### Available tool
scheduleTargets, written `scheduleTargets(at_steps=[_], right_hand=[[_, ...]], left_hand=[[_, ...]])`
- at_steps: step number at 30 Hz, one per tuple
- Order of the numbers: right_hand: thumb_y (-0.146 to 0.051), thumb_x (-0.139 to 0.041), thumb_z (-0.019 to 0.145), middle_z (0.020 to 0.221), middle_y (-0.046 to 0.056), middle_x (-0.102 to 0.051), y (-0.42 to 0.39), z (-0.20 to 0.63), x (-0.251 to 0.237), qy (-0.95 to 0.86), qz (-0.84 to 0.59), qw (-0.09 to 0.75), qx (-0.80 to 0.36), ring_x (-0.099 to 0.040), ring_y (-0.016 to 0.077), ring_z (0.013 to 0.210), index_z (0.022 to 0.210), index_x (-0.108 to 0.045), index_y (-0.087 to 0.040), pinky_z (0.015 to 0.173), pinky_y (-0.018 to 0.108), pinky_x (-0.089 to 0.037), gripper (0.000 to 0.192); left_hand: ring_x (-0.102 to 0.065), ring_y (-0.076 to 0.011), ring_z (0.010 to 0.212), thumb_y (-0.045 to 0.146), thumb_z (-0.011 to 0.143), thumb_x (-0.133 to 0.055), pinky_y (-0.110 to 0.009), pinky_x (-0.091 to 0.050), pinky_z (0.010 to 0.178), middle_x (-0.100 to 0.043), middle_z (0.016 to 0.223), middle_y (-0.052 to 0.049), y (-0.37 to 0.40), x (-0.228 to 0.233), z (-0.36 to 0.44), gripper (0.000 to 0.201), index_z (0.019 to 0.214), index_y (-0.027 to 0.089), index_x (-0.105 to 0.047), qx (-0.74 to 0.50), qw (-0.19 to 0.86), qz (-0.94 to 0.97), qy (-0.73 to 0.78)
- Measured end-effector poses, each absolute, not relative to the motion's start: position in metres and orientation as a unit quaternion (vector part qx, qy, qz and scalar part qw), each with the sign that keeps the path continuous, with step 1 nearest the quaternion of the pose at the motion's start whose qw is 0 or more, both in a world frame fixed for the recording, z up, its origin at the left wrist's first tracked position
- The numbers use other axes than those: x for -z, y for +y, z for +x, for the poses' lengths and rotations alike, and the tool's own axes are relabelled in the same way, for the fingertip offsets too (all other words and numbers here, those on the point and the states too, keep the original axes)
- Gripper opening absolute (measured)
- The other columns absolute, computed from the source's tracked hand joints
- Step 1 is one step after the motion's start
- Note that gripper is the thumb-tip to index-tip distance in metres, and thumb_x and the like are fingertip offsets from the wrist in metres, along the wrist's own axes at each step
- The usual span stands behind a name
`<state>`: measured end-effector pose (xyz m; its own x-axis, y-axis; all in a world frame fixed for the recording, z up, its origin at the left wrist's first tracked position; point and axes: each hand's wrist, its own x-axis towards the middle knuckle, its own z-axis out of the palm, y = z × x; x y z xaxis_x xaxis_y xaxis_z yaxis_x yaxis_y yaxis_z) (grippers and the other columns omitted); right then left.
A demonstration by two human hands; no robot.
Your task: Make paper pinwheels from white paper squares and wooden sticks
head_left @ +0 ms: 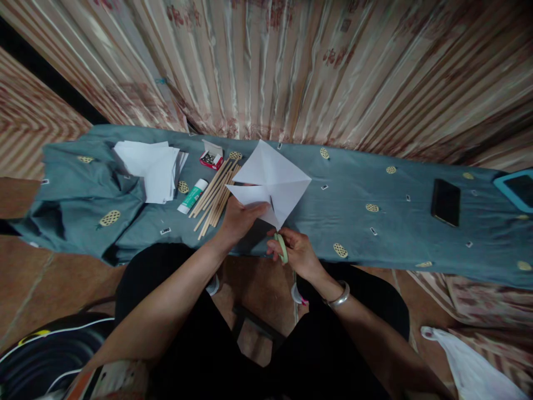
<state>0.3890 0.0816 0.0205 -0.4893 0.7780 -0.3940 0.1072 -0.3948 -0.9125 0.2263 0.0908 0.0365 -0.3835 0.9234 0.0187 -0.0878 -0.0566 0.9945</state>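
Curtain (291, 66): striped, shiny fabric with reddish motifs, hanging behind and filling the top of the view.
Bench (375, 183): a long surface draped in a grey-blue cloth printed with small yellow ovals; it runs from left to right in front of the person.
Person: seated at the near edge of the bench in dark clothes, both forearms reaching forward, a silver bangle (339, 297) on the right wrist.
White paper sheet (272, 180): a square creased along its diagonals, held at the near edge of the bench, one corner pointing away from the person, with a short cut running in from its near corner.
Paper stack (152, 166): loose white sheets lying on the cloth well to the left of the held sheet.
Left hand (241, 219): closed on the near left part of the white paper sheet, thumb on top, fingers underneath.
Right hand (297, 250): fingers curled through the handles of the scissors, just below the sheet's near corner.
Wooden sticks (214, 194): a loose bundle lying slantwise, just left of the held sheet.
Phone (445, 201): dark, face up, lying well apart on the right side of the bench.
Scissors (282, 246): pale green handles in the right hand; blades at the cut, mostly hidden.
Glue stick (192, 196): white and green, lying beside the sticks.
Small box (211, 155): red, open, small metal pieces inside.
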Motion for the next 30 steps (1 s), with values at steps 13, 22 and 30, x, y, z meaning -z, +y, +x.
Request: scheduleTargets(at_steps=[13,22,30], right_hand=[[-0.049,-0.080,0.060,0.058,-0.001,-0.066,0.0830,0.3888,-0.0230,-0.497,-0.453,0.236,-0.701,-0.054,0.0090,0.043,0.089,-0.065,-0.016,0.034,0.017,-0.036,0.046],[-0.050,-0.081,0.060,0.059,-0.001,-0.066,0.0831,0.3901,-0.0225,-0.502,-0.446,0.239,-0.701,-0.054,0.0090,0.044,0.091,-0.066,-0.015,0.036,0.017,-0.038,0.050],[-0.049,-0.081,0.060,0.056,-0.002,-0.065,0.0825,0.3891,-0.0220,-0.496,-0.449,0.249,-0.700,-0.054,0.0087,0.042,0.087,-0.065,-0.016,0.034,0.016,-0.037,0.045]], left_hand=[[-0.063,-0.0152,0.067,0.025,0.062,-0.078,-0.028,-0.051,0.066,-0.069,0.075,0.000,0.0893,-0.0345,0.2284,0.027,0.084,0.016,-0.065,-0.636,0.435,0.364,0.523],[-0.062,-0.0160,0.066,0.024,0.061,-0.077,-0.028,-0.052,0.064,-0.069,0.073,-0.001,0.0889,-0.0349,0.2291,0.027,0.085,0.016,-0.066,-0.633,0.432,0.372,0.524],[-0.063,-0.0161,0.067,0.025,0.062,-0.077,-0.029,-0.052,0.065,-0.070,0.075,0.000,0.0882,-0.0328,0.2289,0.027,0.086,0.017,-0.066,-0.630,0.443,0.365,0.523]])
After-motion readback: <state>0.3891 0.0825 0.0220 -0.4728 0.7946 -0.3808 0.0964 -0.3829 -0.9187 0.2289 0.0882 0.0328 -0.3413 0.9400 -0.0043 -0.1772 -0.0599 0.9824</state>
